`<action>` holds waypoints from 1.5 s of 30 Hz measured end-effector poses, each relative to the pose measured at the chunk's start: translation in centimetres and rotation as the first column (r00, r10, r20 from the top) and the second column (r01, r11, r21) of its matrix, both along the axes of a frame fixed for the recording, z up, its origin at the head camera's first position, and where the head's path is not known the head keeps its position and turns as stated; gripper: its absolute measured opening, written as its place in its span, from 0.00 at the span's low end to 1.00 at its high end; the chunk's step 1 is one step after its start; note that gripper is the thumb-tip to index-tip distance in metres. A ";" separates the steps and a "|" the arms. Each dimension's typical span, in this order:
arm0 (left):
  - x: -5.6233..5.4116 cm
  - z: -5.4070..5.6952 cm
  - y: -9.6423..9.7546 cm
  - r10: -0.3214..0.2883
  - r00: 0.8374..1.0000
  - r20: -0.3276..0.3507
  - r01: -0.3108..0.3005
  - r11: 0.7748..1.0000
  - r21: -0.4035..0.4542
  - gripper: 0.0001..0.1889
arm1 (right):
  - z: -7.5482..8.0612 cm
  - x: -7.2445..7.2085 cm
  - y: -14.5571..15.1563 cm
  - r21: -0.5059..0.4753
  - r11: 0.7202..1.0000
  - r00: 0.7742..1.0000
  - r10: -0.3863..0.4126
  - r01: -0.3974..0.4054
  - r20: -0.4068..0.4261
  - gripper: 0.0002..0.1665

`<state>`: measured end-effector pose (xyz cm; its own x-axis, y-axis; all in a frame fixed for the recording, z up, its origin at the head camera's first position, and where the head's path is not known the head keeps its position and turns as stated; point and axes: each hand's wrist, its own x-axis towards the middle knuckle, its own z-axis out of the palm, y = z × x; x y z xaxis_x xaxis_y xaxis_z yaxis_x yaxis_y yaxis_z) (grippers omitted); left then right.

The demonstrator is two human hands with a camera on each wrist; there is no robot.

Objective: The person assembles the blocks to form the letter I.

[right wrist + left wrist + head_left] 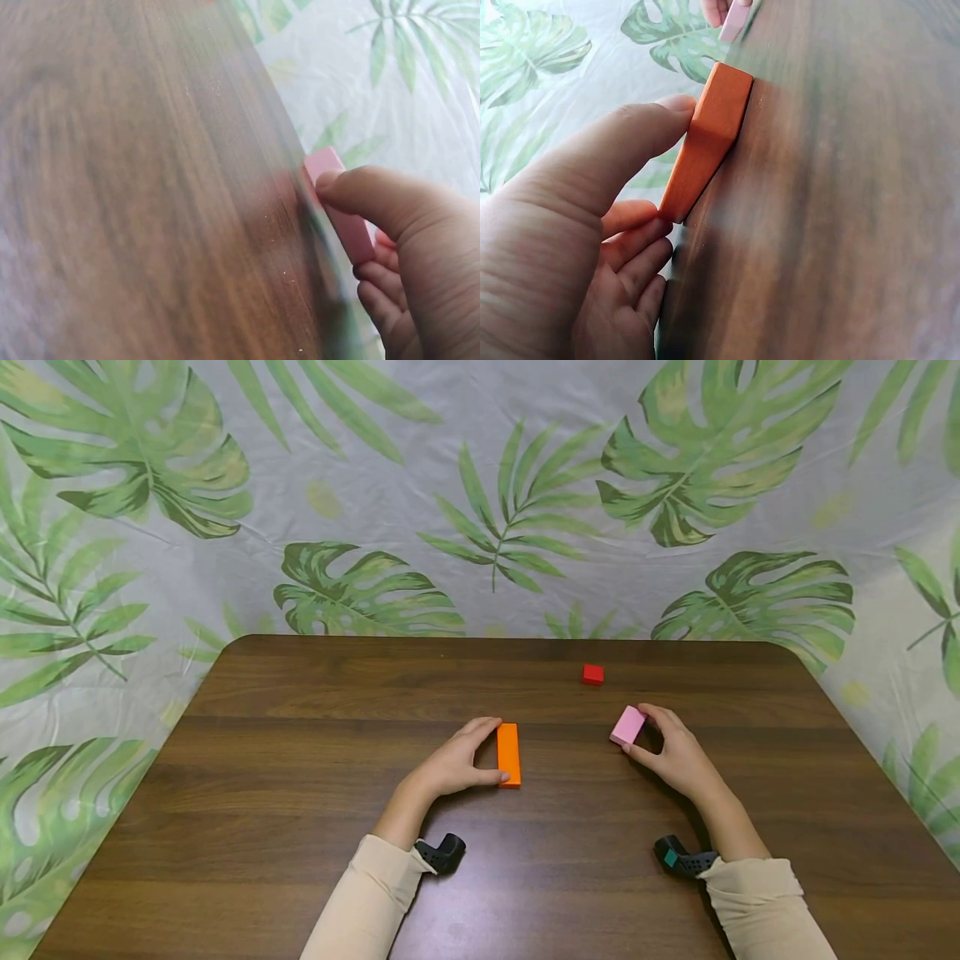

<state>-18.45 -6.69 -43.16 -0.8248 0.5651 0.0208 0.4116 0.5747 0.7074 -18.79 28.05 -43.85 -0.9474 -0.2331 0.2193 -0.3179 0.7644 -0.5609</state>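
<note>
Both hands are pinching blocks: the left hand [453,766] is gripping an orange rectangular block [508,752] end to end, thumb at the near end, fingers at the far one, while the right hand [678,757] is holding a shorter pink block [627,725] between thumb and fingertips. That orange block is lying on the dark wood-grain table [300,777], its length pointing away from the person; the pink one is slanting, well apart on the right, and I cannot tell whether it is touching the wood. Beyond it, a small red block [592,674] is resting near the table's far edge. Black wrist devices [449,855] are jutting inward from beige cuffs [384,866], and a leaf-printed cloth [375,510] is hanging behind
</note>
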 end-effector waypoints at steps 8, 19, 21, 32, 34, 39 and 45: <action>0.1 -0.1 -0.1 -0.011 1.000 -0.011 0.011 1.000 0.009 0.42 | 0.0 0.1 -0.3 -0.061 0.998 1.000 -0.016 0.014 -0.025 0.41; -0.1 -0.2 -0.1 0.013 1.000 0.011 -0.013 1.000 -0.017 0.42 | 0.5 0.4 -1.3 -0.074 0.997 0.999 0.025 -0.027 -0.037 0.41; -0.1 -0.2 -0.1 0.013 1.000 0.009 -0.012 1.000 -0.018 0.42 | 0.6 0.5 -1.6 -0.078 0.996 0.998 0.041 -0.044 -0.037 0.41; -0.2 -0.2 -0.1 0.007 1.000 0.005 -0.007 1.000 -0.011 0.43 | 0.8 1.2 -3.8 -0.073 0.990 0.990 0.115 -0.121 -0.082 0.40; -0.2 -0.2 -0.1 0.006 1.000 0.006 -0.006 1.000 -0.012 0.43 | 0.8 1.3 -4.1 -0.072 0.989 0.989 0.123 -0.129 -0.088 0.40; -0.2 -0.3 -0.1 0.013 1.000 0.013 -0.013 1.000 -0.020 0.43 | 0.8 1.5 -4.7 -0.073 0.986 0.985 0.146 -0.153 -0.095 0.40; -0.2 -0.2 -0.1 0.016 1.000 0.014 -0.015 1.000 -0.017 0.43 | 0.9 1.8 -5.5 -0.072 0.979 0.977 0.183 -0.192 -0.110 0.41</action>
